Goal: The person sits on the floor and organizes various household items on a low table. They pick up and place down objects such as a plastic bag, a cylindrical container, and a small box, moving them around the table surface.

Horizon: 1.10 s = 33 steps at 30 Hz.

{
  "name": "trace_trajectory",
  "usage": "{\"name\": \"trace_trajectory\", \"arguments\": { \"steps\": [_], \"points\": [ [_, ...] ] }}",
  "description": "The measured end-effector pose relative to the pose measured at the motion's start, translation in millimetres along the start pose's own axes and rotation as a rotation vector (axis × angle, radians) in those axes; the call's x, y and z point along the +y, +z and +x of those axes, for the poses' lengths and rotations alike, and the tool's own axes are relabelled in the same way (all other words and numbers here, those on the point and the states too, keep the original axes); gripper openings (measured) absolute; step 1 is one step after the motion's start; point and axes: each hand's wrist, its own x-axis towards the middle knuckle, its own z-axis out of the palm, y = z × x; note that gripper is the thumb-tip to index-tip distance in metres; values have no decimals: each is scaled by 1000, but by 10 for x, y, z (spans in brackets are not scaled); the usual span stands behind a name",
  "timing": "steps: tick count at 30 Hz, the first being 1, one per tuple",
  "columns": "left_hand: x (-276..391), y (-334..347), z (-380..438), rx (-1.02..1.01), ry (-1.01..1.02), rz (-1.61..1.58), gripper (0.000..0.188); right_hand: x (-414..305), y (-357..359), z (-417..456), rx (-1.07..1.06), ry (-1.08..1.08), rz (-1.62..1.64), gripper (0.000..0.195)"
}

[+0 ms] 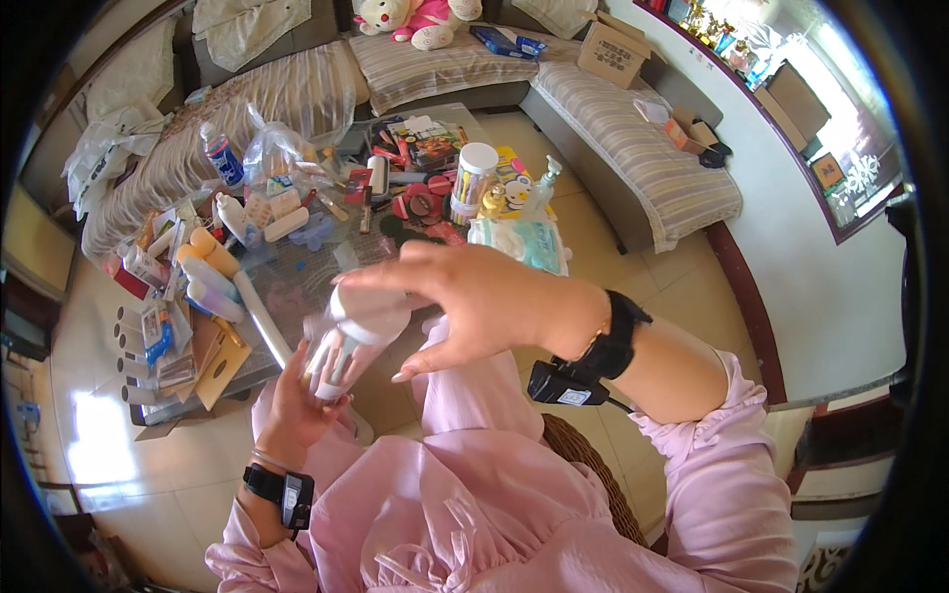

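Note:
My left hand (291, 404) grips a tilted clear plastic jar (342, 359) around its lower part. Several slim, stick-like items show inside, too blurred to name. A wide white lid (368, 315) covers the jar's top. Over it reaches my right hand (485, 300), fingers and thumb spread apart. Its fingertips are by the far side of the lid, while the thumb hangs off the near side. Blur hides whether the fingers touch the lid. A similar white-lidded jar (474, 174) stands upright on the glass-topped table (285, 285).
Crowding the table are a wipes pack (523, 241), a pump bottle (547, 181), cosmetic puffs (422, 201), a blue bottle (222, 156), a plastic bag (274, 152) and a white tube (259, 315). Cards (222, 370) overhang its near-left edge. A sofa (615, 141) bends around behind.

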Motion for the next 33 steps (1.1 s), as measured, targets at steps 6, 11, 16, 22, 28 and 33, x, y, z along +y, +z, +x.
{"name": "trace_trajectory", "arguments": {
  "steps": [6,11,16,22,28,33],
  "points": [
    [5,53,-54,-17,-125,54,41,32,56,74,-55,42,247,73],
    [58,-39,4,-179,-241,136,43,79,129,95,13,57,189,71],
    [46,196,94,-40,102,-111,50,258,300,156,62,524,203,90],
    [15,127,359,-59,48,-56,59,463,144,173,-66,436,425,81],
    [-61,267,596,-296,-171,34,50,465,41,57,-55,341,246,57],
    [32,426,888,-263,44,48,46,573,133,40,128,520,314,53]
  ]
}}
